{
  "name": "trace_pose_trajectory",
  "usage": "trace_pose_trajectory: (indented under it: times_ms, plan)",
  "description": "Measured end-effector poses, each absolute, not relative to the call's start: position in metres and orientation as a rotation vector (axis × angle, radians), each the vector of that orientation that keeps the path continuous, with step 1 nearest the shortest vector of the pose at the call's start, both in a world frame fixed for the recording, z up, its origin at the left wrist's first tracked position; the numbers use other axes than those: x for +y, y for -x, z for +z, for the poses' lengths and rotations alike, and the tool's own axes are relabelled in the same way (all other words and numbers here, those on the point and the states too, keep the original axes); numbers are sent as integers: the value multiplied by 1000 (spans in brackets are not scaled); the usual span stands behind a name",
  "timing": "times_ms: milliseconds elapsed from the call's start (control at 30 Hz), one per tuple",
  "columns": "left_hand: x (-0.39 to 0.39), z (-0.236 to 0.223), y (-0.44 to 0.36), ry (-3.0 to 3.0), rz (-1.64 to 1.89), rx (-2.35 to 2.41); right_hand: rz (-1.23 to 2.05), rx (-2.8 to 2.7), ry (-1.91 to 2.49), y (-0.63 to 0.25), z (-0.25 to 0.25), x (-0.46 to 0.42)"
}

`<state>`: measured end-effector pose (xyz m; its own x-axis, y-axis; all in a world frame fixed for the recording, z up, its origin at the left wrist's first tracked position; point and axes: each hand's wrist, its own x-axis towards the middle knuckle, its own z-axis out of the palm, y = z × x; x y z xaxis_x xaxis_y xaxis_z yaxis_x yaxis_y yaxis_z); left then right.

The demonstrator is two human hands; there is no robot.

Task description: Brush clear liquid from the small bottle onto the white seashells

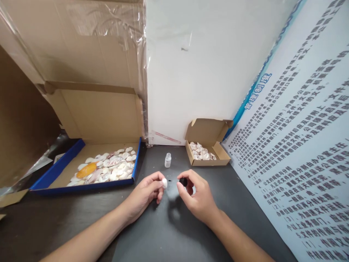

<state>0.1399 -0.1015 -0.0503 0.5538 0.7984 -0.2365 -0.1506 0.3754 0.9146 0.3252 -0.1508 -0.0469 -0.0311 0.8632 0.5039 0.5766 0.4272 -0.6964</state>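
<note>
Between the thumb and fingers of my left hand (pixel 147 193) is a small white seashell (pixel 164 183). My right hand (pixel 196 194) grips a black brush cap (pixel 183 181), whose thin stem points left and ends in a dark tip (pixel 170 181). That tip is close to the shell; a small gap shows between them. Just beyond both hands, a small clear glass bottle (pixel 168 160) stands upright without a cap, a pale label on its side.
At the left, a blue-edged cardboard box (pixel 109 185) lies open with many white shells (pixel 114 168) and an orange shell (pixel 86 170). A smaller open box (pixel 209 162) of shells (pixel 201 151) stands at the back right. A printed board (pixel 294 145) leans along the right side.
</note>
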Motion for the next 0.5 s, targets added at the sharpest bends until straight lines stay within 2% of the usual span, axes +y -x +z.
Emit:
trace_pose_trajectory:
  times_ms: [267, 500]
  plan:
    - [-99, -52, -140, -1067, 655, 792, 433, -1712, 1269, -330, -52, -151]
    - [-99, -54, -140, -1077, 638, 783, 609, -1600, 1235, -330, -56, -151]
